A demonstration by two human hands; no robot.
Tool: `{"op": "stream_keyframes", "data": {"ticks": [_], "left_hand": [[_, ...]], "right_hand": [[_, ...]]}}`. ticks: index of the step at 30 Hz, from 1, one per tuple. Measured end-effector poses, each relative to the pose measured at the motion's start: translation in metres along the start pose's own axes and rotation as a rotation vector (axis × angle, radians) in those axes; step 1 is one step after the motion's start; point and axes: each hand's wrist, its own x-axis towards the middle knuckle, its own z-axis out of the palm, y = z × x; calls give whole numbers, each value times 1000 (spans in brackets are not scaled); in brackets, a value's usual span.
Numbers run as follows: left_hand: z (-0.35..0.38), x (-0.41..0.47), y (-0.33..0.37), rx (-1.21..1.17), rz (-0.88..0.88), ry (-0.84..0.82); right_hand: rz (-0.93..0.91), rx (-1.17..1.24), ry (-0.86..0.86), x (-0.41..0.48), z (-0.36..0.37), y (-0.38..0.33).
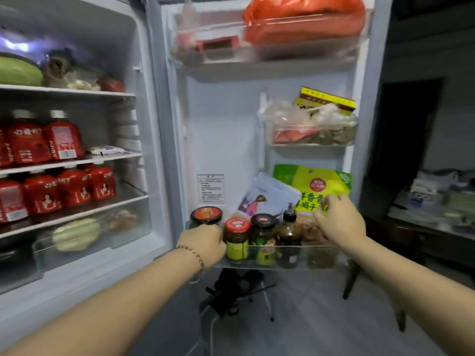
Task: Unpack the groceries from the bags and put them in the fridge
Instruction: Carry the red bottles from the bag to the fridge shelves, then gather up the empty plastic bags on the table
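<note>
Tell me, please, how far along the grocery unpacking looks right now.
Mostly stocked: red bottles fill the shelves, and jars line the lowest door bin. In hand: the left hand grips the black-lidded jar there, while the right hand pinches the yellow-green packet behind. Left: seating those two; no bags are in view, so any remainder cannot be judged.

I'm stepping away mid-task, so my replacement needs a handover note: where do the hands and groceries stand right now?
Left hand: grips the leftmost jar in the bottom door bin.
Right hand: holds the yellow-green pouch standing in that bin.
Done: red-lidded jar and dark bottle stand there.
Left: release both; grocery bags not in view.
</note>
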Motion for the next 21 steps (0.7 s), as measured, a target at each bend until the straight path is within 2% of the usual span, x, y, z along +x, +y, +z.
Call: {"op": "stream_keyframes", "data": {"ticks": [2, 6, 10, 15, 17, 21], "left_hand": [[4, 5, 28, 20, 15, 2], [15, 18, 70, 80, -21, 34], [29, 31, 95, -43, -186, 24], [42, 25, 114, -106, -323, 50], [45, 17, 117, -112, -375, 76], [48, 4, 117, -135, -475, 162]], "right_hand": [[122, 62, 26, 14, -5, 41], [324, 251, -125, 52, 1, 108], [299, 474, -224, 91, 11, 139], [256, 815, -370, 135, 25, 145], [270, 854, -359, 139, 29, 144], [201, 743, -278, 122, 24, 148]]}}
